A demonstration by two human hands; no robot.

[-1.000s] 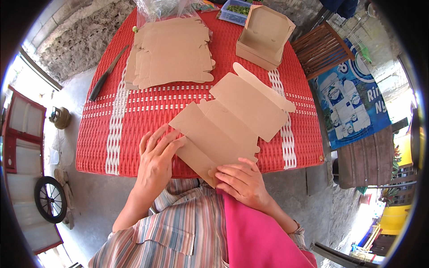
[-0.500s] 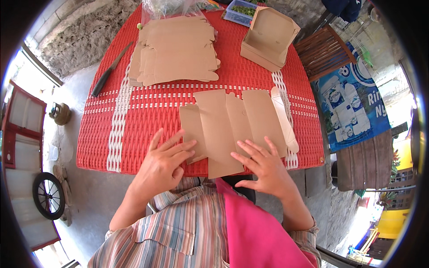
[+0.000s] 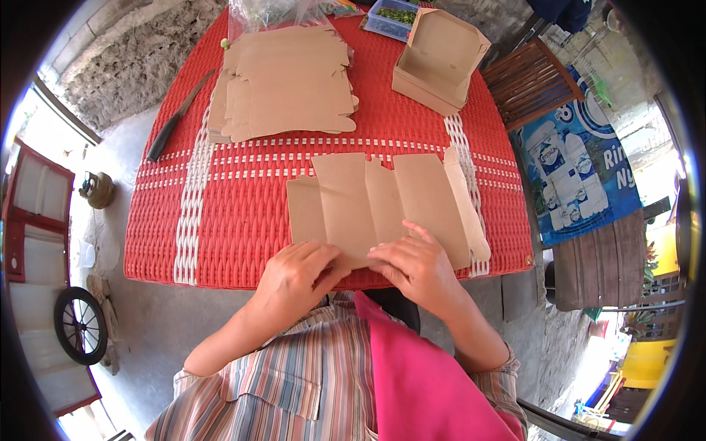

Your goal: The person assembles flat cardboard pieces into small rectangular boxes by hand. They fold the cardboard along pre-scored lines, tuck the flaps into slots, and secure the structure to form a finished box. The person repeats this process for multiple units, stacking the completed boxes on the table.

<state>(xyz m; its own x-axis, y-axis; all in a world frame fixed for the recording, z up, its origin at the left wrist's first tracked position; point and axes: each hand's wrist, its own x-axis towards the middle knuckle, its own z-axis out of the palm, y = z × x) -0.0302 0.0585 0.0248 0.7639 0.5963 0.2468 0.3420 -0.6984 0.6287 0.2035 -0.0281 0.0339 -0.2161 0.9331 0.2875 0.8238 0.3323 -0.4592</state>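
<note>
A flattened brown cardboard box (image 3: 382, 195) with crease lines lies at the near edge of the red woven table (image 3: 235, 220). At its near side, my left hand (image 3: 298, 270) pinches the front flap between thumb and curled fingers. My right hand (image 3: 418, 268) grips the same flap a little to the right, with its index finger raised. The flap is bent up between the two hands, and part of it is hidden by my fingers. The side panels are slightly raised along their creases, and a narrow flap stands out at the right.
Beyond the sheet lies a stack of flat cardboard boxes (image 3: 294, 84). To its left is a knife (image 3: 179, 117) with a black handle. A folded box (image 3: 434, 88) stands with its lid up at the far right, near a blue tub (image 3: 382, 26) of chopped greens. A wooden chair (image 3: 533, 84) stands beyond.
Both hands have gone from spread fingers over the sheet to gripping its near flap. That flap, flat before, is now folded upward, and the sheet has shifted slightly left.
</note>
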